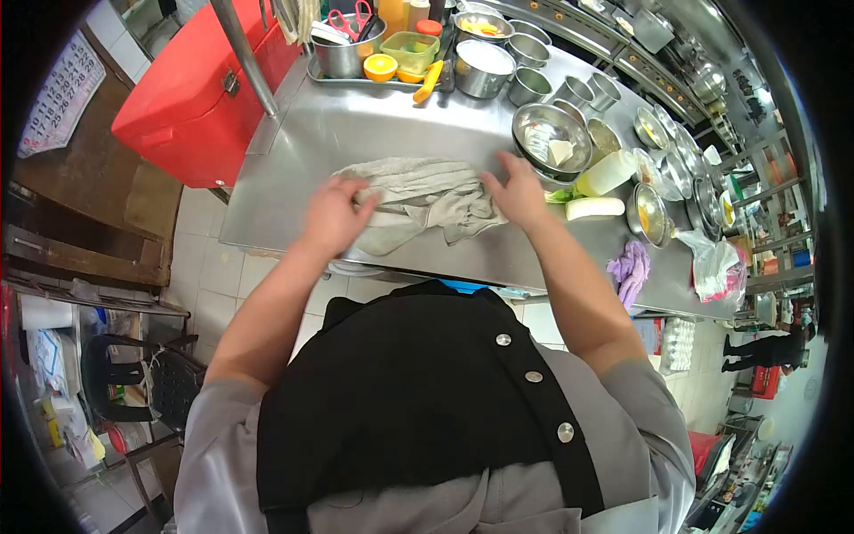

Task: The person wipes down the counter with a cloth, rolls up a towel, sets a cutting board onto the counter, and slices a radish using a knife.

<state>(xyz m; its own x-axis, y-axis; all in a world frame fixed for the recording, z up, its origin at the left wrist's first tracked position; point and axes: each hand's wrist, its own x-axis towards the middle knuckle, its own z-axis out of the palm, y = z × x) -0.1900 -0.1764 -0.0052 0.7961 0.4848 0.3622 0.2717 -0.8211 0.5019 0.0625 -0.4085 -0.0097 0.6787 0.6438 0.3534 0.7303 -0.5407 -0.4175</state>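
Note:
A crumpled grey-beige cloth [418,200] lies bunched on the steel counter in front of me. My left hand [334,216] is at the cloth's left end, fingertips against the fabric and thumb spread away from them. At the other end is my right hand [518,193], open, with its thumb beside the cloth's right edge and its forefinger pointing up toward a steel bowl [569,133]. That bowl contains pale pieces that I cannot identify. Just right of my right hand lie a white, radish-like vegetable [594,208] and a bottle with pale yellow contents [607,174].
A tray [342,82] at the back carries a steel pot, a green container and cut oranges [381,68]. Several steel bowls and cups crowd the right side, near a purple cloth [630,271]. A red cooler [200,98] stands left, and a person [767,349] is far right.

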